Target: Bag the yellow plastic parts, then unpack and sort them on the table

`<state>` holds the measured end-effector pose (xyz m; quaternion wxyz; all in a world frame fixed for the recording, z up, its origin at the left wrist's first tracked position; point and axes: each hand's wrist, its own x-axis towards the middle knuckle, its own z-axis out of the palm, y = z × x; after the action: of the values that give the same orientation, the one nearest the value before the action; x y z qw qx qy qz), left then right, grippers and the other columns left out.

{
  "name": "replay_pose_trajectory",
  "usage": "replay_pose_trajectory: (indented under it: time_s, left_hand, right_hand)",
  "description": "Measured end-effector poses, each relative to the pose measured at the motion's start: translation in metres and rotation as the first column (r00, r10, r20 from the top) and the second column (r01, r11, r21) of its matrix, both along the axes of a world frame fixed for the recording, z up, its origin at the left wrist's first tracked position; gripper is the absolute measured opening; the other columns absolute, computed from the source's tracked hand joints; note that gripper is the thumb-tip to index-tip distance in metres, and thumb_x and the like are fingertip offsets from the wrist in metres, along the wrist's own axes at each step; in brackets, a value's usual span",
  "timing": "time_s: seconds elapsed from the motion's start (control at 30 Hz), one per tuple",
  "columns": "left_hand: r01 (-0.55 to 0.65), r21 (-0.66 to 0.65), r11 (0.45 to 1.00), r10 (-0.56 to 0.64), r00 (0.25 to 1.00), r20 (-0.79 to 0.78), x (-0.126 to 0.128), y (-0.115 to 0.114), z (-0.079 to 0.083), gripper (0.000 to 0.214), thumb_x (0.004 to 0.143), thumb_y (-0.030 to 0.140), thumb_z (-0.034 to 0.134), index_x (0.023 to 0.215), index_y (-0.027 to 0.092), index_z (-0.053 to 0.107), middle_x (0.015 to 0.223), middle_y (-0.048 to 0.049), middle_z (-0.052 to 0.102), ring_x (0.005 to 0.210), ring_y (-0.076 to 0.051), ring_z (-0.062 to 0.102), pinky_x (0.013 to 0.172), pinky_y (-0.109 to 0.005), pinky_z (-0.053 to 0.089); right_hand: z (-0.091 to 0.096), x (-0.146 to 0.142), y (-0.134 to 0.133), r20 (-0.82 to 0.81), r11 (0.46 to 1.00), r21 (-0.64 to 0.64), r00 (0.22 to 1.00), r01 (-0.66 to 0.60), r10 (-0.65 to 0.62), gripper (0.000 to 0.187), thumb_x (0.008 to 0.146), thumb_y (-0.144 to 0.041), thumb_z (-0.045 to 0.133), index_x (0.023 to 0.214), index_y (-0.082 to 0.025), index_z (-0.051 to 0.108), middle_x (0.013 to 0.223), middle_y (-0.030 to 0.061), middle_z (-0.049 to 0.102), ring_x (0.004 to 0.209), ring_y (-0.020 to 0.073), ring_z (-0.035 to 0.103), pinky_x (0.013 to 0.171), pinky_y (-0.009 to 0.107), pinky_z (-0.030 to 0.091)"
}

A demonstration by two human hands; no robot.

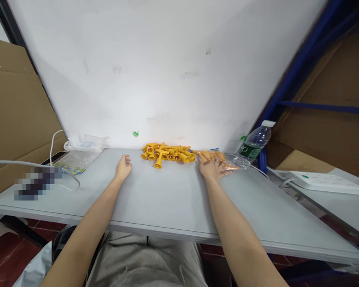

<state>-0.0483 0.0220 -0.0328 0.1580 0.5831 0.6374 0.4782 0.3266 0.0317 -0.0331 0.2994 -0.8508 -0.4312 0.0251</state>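
A pile of yellow plastic pieces with flared, horn-like ends (169,153) lies at the back middle of the grey table (161,199). Left of the pile, my left hand (124,166) rests on the tabletop with its fingers curled in and nothing visible in them. My right hand (211,168) lies palm down, fingers spread, on a clear plastic bag (233,167) with similar orange-yellow pieces inside. It partly covers the bag, just right of the loose pile.
A water bottle (255,142) leans beyond the bag. At left lie clear plastic packaging (80,159), white cables and a pixelated dark object (37,184). A white power strip (326,182) is far right. A white panel (167,79) stands behind; cardboard (12,111) stands left.
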Motion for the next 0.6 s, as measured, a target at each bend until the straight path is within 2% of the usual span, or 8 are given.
replay_pose_trajectory:
  time_s: [0.23,0.37,0.5,0.6]
  left_hand:
    - [-0.005,-0.017,1.0,0.004,1.0,-0.016,0.002,-0.002,0.003,0.041,0.07,0.0,0.049,0.105,0.02,0.055,0.094,-0.0029,0.066,0.076,-0.013,0.062,0.079,-0.029,0.05]
    - [0.013,-0.025,1.0,-0.014,0.999,-0.039,0.001,0.0,0.001,0.039,0.071,0.001,0.049,0.104,0.02,0.057,0.095,-0.0037,0.067,0.079,-0.014,0.063,0.081,-0.029,0.05]
    - [0.059,-0.076,0.995,-0.063,0.997,-0.054,0.002,0.001,-0.002,0.03,0.076,0.007,0.051,0.102,0.019,0.059,0.095,-0.0052,0.067,0.086,-0.016,0.065,0.087,-0.031,0.05]
    - [0.076,-0.108,0.991,-0.074,0.997,0.018,0.006,0.005,-0.005,0.029,0.084,0.021,0.053,0.112,0.018,0.058,0.106,-0.0098,0.068,0.099,-0.02,0.065,0.095,-0.036,0.048]
  right_hand:
    - [-0.006,0.004,0.007,-0.017,0.998,0.057,1.0,0.019,-0.018,0.079,0.091,-0.052,0.034,0.153,-0.005,0.026,0.16,0.0212,0.023,0.149,0.0377,0.006,0.112,0.07,-0.006]
    - [-0.007,0.006,0.009,0.009,0.98,0.2,1.0,0.001,-0.003,0.075,0.091,-0.047,0.035,0.149,0.0,0.031,0.156,0.0285,0.026,0.147,0.0422,0.012,0.108,0.076,-0.003]
    - [0.0,-0.003,0.008,0.22,0.918,0.358,0.971,-0.17,0.094,0.064,0.092,-0.036,0.035,0.146,-0.003,0.036,0.155,0.0282,0.028,0.146,0.041,0.016,0.106,0.078,0.001]
    - [0.005,-0.02,0.008,0.379,0.846,0.399,0.904,-0.354,0.199,0.057,0.093,-0.034,0.034,0.145,-0.009,0.038,0.155,0.0245,0.03,0.146,0.0373,0.021,0.109,0.075,0.007]
